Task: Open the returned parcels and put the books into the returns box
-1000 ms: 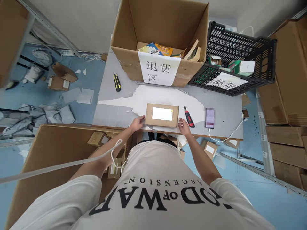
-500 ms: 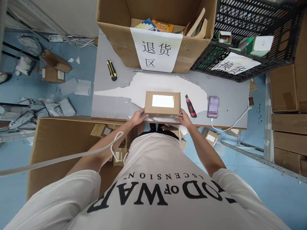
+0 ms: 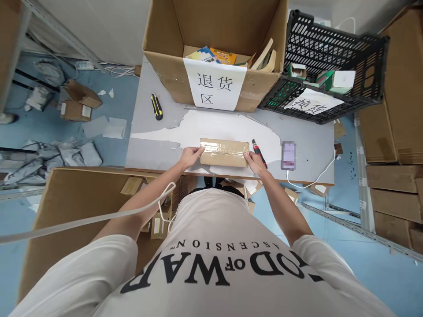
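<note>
Between my hands, near the front edge of the table, is a small brown cardboard box (image 3: 224,152) with shiny clear tape across the face turned up to me. My left hand (image 3: 191,157) grips its left end, thumb on the near side. At the right end my right hand (image 3: 254,162) holds it, fingers partly hidden behind the carton. Just beyond that hand lies a red and black utility knife (image 3: 259,152), partly covered by the fingers.
A large cardboard box (image 3: 165,79) with a paper sign stands at the back, holding booklets. Right of it is a black plastic crate (image 3: 363,94). On the table (image 3: 313,154) lie a yellow-black utility knife (image 3: 156,107) and a phone (image 3: 288,155) on a cable. A big open carton (image 3: 82,193) stands at the left front.
The cardboard box has been turned over in my hands: its white label faced up before, and now a taped side does. Both hands stay at its ends. The view has shifted slightly.
</note>
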Motion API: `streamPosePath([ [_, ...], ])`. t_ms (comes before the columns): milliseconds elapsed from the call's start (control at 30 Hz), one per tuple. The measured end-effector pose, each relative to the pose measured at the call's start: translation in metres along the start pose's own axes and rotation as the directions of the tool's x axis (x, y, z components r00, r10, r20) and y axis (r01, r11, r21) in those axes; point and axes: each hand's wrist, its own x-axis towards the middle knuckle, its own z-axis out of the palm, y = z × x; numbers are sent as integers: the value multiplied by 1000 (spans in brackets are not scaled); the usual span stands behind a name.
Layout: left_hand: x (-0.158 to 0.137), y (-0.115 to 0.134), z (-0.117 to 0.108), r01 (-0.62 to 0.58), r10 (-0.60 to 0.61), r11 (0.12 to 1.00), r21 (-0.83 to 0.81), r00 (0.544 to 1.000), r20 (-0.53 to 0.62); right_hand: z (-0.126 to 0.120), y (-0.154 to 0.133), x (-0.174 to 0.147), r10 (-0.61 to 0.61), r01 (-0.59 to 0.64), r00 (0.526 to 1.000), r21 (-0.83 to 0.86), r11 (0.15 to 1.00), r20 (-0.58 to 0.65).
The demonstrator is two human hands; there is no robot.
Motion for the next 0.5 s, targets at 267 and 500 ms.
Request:
streamPosePath([
  [267,9,-6,6,117,-122,972,-202,993,-12,2,5,18,69,-72,996,58,996,52],
  [500,3,-15,10,109,-115,942,-317,993,-2,11,16,10,124,-138,990,327,935,64],
])
